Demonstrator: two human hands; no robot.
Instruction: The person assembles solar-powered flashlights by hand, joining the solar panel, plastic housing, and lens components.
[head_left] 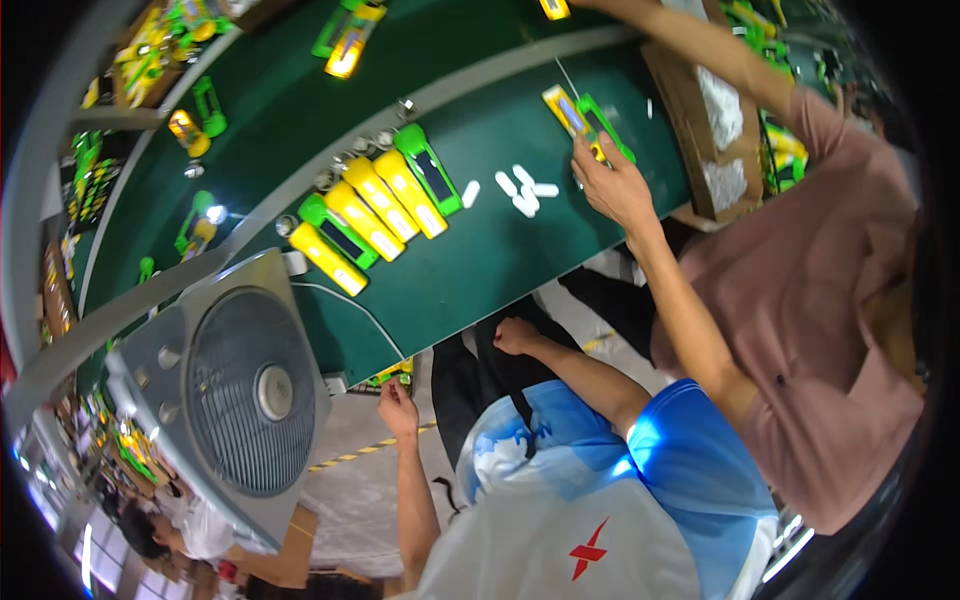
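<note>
My left hand (398,410) is at the near edge of the green table, below the desk fan's right side. Its fingers are curled together next to a yellow and green piece (393,372) in what looks like a wire basket; whether they grip anything is hidden. Over my dark-trousered thigh rests my right hand (515,336), curled into a loose fist with nothing visible in it. Ahead of both hands, a slanted row of yellow casings (374,205) and green casings (428,172) lies on the table (450,275), with silver round ends facing away.
A large grey fan (250,390) stands at the left, its white cable (350,298) crossing the table. Small white pieces (522,190) lie mid-table. At right, a co-worker's hand (615,185) holds a yellow and green device (572,112). A cardboard box (690,130) stands beyond.
</note>
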